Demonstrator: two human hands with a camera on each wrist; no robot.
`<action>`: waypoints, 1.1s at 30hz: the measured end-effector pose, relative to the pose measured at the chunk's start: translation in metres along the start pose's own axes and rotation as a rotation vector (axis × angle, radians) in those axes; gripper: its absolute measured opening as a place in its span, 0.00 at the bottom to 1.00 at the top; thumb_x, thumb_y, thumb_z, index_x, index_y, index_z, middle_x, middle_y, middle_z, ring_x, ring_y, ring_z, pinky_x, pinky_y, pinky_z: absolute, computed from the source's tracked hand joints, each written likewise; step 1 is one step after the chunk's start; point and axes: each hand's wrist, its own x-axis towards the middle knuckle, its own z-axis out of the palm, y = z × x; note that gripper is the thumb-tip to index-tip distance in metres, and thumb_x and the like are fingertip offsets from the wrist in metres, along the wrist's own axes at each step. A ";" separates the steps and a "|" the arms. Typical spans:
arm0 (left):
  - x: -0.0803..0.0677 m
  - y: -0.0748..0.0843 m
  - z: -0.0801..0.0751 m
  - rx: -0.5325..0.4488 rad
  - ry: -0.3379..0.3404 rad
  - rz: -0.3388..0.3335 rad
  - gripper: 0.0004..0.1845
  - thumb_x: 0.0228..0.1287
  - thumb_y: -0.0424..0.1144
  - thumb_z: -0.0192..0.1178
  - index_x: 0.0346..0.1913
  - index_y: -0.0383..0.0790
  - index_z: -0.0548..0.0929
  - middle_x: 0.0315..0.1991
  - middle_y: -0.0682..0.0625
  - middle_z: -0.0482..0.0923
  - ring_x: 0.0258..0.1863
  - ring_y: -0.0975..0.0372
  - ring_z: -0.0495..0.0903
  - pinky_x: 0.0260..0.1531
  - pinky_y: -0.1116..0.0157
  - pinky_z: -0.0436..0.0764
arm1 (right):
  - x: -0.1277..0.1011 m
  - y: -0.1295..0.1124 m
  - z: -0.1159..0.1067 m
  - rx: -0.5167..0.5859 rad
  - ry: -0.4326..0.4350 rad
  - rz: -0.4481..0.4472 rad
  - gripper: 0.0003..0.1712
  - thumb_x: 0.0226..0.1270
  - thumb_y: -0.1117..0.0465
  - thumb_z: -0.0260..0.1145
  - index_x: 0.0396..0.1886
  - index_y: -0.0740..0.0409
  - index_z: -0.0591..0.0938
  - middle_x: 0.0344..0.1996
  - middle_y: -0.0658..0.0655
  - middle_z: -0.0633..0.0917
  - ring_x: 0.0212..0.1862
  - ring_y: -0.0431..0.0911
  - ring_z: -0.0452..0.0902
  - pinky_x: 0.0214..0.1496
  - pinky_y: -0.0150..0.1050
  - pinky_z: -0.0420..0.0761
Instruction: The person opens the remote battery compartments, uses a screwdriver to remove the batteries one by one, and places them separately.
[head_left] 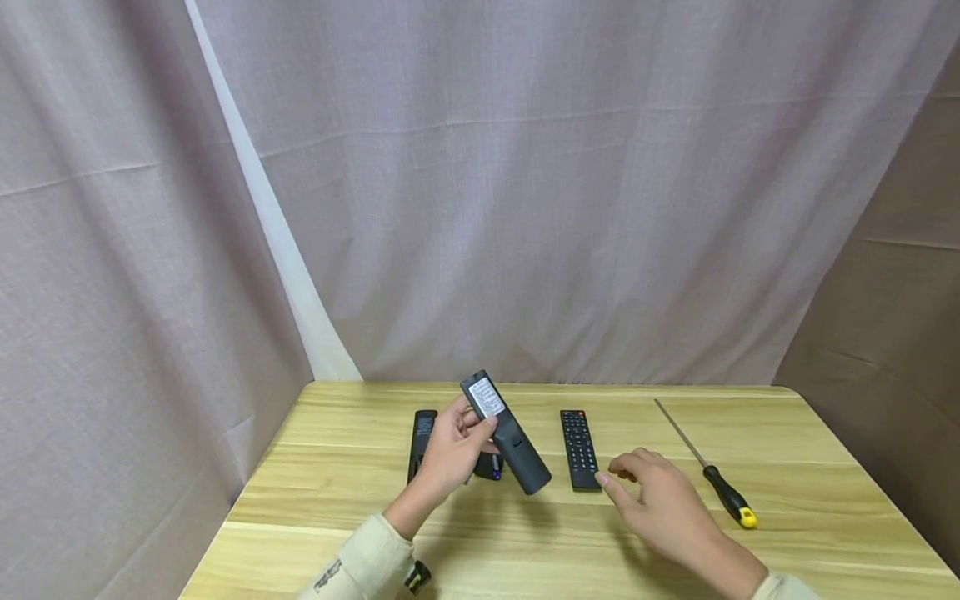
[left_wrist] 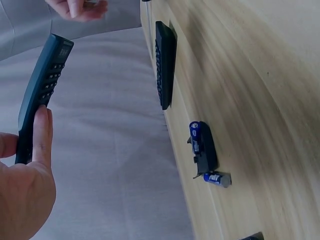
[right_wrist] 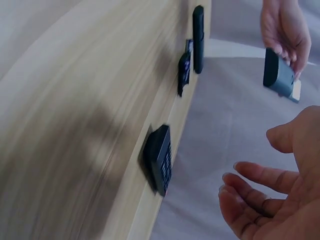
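My left hand point(head_left: 459, 440) grips a dark remote point(head_left: 506, 433) and holds it tilted above the wooden table point(head_left: 330, 500), its labelled back facing up. In the left wrist view the thumb and fingers wrap the remote's point(left_wrist: 42, 85) lower end. Under it lie a black battery cover point(left_wrist: 206, 149) and two blue batteries point(left_wrist: 195, 132). My right hand point(head_left: 626, 482) hovers open with relaxed fingers just right of a second black remote point(head_left: 579, 448), which lies flat, buttons up. The right wrist view shows that remote point(right_wrist: 160, 157) below the empty palm point(right_wrist: 280, 205).
A third dark remote point(head_left: 422, 440) lies on the table left of my left hand. A screwdriver point(head_left: 712, 471) with a black and yellow handle lies at the right. Grey cloth hangs behind and beside the table.
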 end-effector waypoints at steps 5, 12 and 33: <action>-0.002 -0.003 0.005 -0.015 -0.007 -0.007 0.26 0.79 0.30 0.57 0.75 0.29 0.68 0.59 0.27 0.85 0.49 0.48 0.92 0.42 0.62 0.96 | 0.007 -0.016 0.004 0.160 -0.108 0.039 0.10 0.77 0.47 0.70 0.45 0.47 0.89 0.40 0.44 0.88 0.39 0.35 0.79 0.39 0.29 0.83; -0.006 -0.004 0.013 -0.030 -0.017 -0.007 0.25 0.79 0.29 0.57 0.74 0.29 0.68 0.58 0.26 0.85 0.47 0.49 0.93 0.43 0.57 0.96 | 0.019 -0.037 0.015 0.299 -0.159 0.056 0.13 0.76 0.49 0.71 0.50 0.52 0.88 0.37 0.45 0.87 0.39 0.36 0.80 0.40 0.28 0.82; -0.010 -0.004 0.019 -0.057 -0.043 0.008 0.23 0.80 0.29 0.56 0.73 0.34 0.71 0.58 0.30 0.87 0.50 0.50 0.92 0.46 0.61 0.96 | 0.034 -0.057 0.031 0.641 -0.282 0.189 0.19 0.80 0.51 0.67 0.50 0.65 0.85 0.35 0.59 0.88 0.33 0.46 0.84 0.24 0.38 0.91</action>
